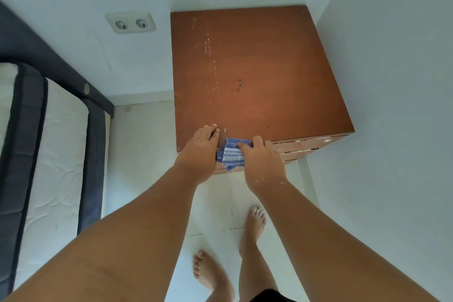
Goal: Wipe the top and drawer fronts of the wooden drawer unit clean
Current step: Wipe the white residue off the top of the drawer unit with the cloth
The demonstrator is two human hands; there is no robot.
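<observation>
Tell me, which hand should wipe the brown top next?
Probably the right hand. It pinches the blue cloth at the front edge of the drawer unit. The left hand also touches the cloth, but its fingers rest on the top.

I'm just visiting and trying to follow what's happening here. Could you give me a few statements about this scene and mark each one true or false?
1. Both hands hold the blue striped cloth. True: the left hand and right hand grip it at the front edge of the wooden drawer unit.
2. The top of the unit is spotless. False: it shows pale streaks and a few dark spots.
3. A double wall socket sits left of the unit. True.
4. A drawer is pulled wide open. False: the drawer fronts look shut.
5. The person wears shoes. False: the feet are bare.
</observation>
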